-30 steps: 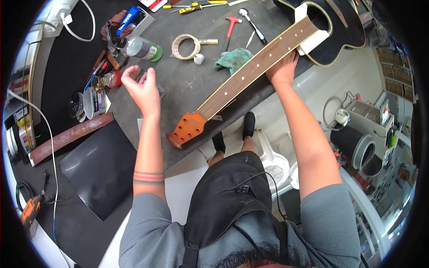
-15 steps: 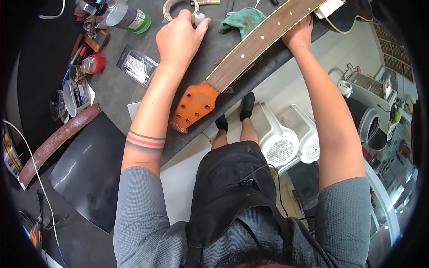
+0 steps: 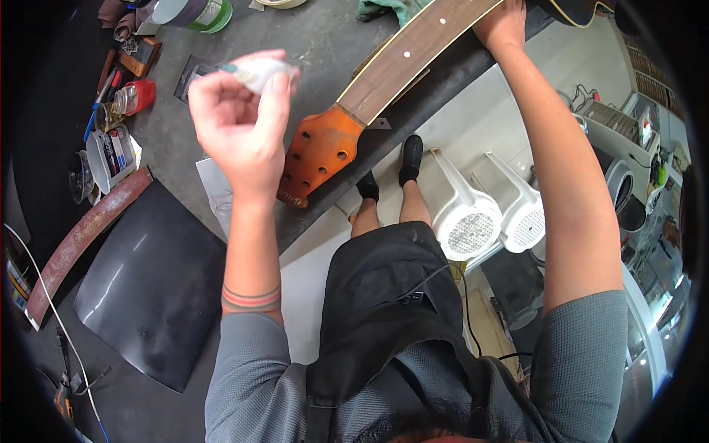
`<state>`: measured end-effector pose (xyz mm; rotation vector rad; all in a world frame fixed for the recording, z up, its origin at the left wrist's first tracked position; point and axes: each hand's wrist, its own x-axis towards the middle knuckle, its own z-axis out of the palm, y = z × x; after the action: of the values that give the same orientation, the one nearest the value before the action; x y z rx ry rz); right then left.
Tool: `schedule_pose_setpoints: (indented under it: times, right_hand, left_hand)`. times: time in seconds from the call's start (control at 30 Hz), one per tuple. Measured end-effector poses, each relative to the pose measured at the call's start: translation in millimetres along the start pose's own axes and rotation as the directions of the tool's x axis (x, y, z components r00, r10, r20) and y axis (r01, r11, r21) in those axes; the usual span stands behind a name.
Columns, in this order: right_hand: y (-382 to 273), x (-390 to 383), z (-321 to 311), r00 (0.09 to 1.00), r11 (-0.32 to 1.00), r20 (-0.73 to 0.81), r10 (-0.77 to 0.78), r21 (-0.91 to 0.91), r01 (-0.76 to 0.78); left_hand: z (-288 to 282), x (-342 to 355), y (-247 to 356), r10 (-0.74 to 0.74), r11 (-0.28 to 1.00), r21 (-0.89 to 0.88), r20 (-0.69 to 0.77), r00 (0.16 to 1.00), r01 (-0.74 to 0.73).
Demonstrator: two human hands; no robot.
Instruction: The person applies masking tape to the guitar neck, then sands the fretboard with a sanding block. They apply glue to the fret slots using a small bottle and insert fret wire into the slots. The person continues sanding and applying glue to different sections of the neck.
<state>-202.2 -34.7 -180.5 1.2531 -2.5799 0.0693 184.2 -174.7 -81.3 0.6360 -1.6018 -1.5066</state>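
Observation:
My left hand [image 3: 240,129] is raised over the bench, its thumb and fingers closed on a small white bottle [image 3: 260,72] with a bluish-green tip, blurred by motion. Just right of that hand lies a guitar, its orange headstock [image 3: 316,153] toward me with bare tuner holes. The brown fretboard [image 3: 399,63] has pale dot inlays and light edging, running up to the right. Along the neck's lower edge, near the dark guitar body [image 3: 580,10], my right hand [image 3: 504,28] grips the guitar neck; its fingers are partly hidden.
On the left stand a green-and-clear bottle [image 3: 196,13], a red-and-clear jar [image 3: 136,97] and a white container [image 3: 114,155]. A curved reddish strip [image 3: 88,240] and a black sheet [image 3: 151,284] lie nearer. A green cloth [image 3: 390,9] is behind the neck; white stools [image 3: 473,229] stand below the bench.
My left hand has drawn back toward me and left from the far bench, lifting the white bottle and turning its palm up. My right hand stays at the neck. The whole view has shifted slightly.

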Motion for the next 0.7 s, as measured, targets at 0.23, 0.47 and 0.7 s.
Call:
schedule_pose_setpoints:
  times: [0.23,0.47,0.7]
  right_hand:
    - [20.5,-1.6,28.9,0.994,0.990,-0.097,-0.056,-0.133,0.043]
    - [15.4,2.8,27.2,0.997,0.961,-0.002,-0.079,-0.267,0.076]
    - [21.6,0.6,35.6,0.990,0.958,-0.070,-0.122,-0.267,0.100]
  left_hand:
    - [-9.6,-78.7,7.7,-0.169,0.978,-0.135,-0.060,0.984,0.160]
    - [-30.9,-101.5,-12.4,0.002,0.993,0.120,-0.010,1.000,-0.001]
    - [-19.8,-101.5,-6.7,0.060,0.988,0.140,-0.011,0.998,-0.058]
